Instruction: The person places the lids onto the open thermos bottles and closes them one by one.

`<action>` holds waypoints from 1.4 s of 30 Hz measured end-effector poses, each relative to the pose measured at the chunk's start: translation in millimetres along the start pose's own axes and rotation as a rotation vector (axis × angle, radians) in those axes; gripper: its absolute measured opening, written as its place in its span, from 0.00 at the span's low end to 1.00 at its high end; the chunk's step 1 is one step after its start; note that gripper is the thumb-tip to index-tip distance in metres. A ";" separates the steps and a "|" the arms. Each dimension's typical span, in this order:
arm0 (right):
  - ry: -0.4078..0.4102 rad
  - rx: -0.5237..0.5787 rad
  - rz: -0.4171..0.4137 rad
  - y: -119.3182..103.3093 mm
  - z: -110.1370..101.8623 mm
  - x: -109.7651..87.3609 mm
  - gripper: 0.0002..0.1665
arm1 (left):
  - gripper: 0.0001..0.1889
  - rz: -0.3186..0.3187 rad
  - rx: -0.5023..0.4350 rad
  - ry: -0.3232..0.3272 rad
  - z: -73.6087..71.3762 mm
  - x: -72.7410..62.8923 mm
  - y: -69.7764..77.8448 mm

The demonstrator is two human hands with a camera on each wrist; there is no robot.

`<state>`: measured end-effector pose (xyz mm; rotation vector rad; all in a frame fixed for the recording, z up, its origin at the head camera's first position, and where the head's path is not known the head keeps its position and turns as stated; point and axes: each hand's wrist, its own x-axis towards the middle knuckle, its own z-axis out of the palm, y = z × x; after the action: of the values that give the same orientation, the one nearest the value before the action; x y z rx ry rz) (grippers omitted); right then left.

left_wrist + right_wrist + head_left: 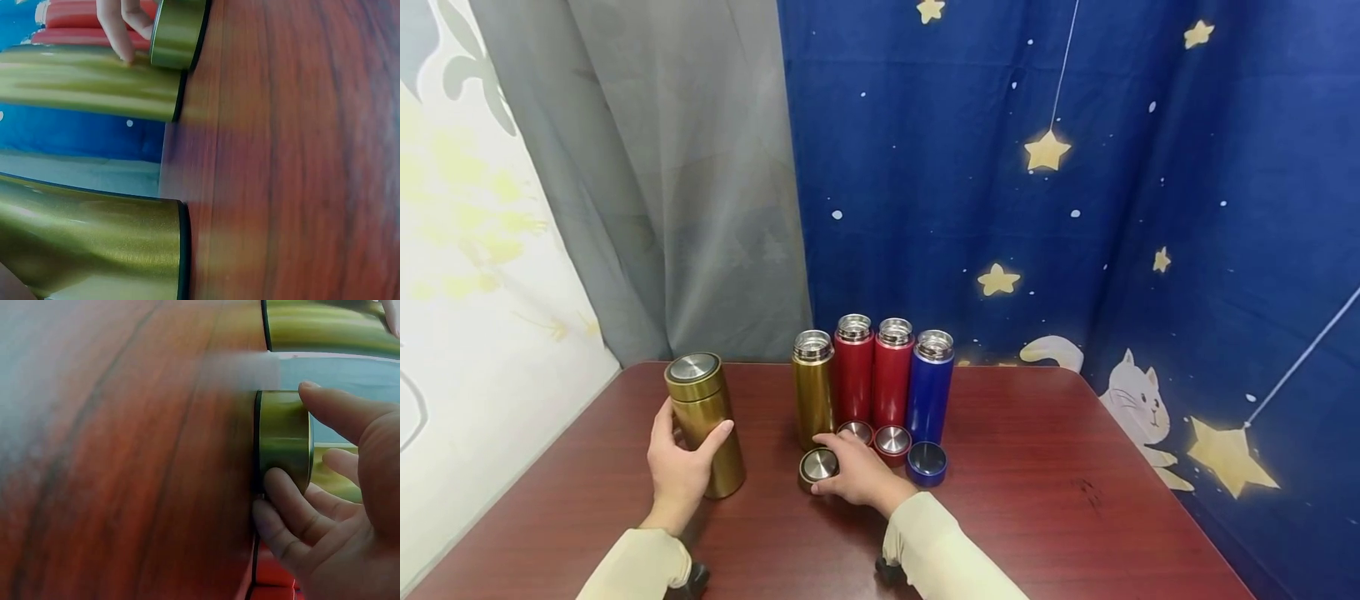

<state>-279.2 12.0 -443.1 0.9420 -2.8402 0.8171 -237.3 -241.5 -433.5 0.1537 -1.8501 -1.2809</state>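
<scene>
On the left of the head view, a capped gold thermos bottle [702, 417] stands upright on the table. My left hand [679, 473] grips its body, with the thumb on the near side. To the right, a gold bottle lid [818, 467] lies flat with its steel disc facing up. My right hand [862, 477] holds this lid between thumb and fingers at its rim, as the right wrist view shows with the lid [284, 434] on the tabletop. Just behind it stands an uncapped gold thermos bottle [814, 392], its steel mouth showing.
Two uncapped red bottles [891, 379] and an uncapped blue bottle [930, 396] continue the row. Two red lids [892, 443], one partly behind my right hand, and a blue lid [927, 463] lie before them. Curtains [925, 208] hang behind the dark red table [1015, 517].
</scene>
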 end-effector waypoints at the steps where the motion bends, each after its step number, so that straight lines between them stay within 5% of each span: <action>1: 0.000 -0.004 0.001 -0.2 0.2 -0.3 0.43 | 0.42 0.000 0.004 0.001 -0.7 0.6 -0.3; 17: -0.027 -0.082 -0.104 3.3 3.9 -2.4 0.37 | 0.50 -0.001 -0.013 0.027 -1.7 0.2 1.5; 24: -0.036 -0.066 -0.109 6.1 0.2 -7.7 0.37 | 0.47 0.157 -0.027 0.262 2.9 -5.6 11.3; 29: -0.045 -0.053 -0.111 9.1 -4.4 -13.6 0.37 | 0.36 0.175 -0.037 0.361 5.3 -7.1 20.4; 36: -0.055 -0.034 -0.125 14.6 -8.8 -19.5 0.37 | 0.29 0.099 -0.133 0.361 10.1 -16.9 29.0; 42: -0.050 -0.033 -0.143 19.2 -11.0 -23.4 0.37 | 0.19 0.089 -0.167 0.284 13.2 -29.6 48.3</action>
<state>-272.4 43.2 -447.3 1.1611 -2.7773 0.7393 -211.2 -194.0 -412.5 0.1526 -1.4880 -1.2740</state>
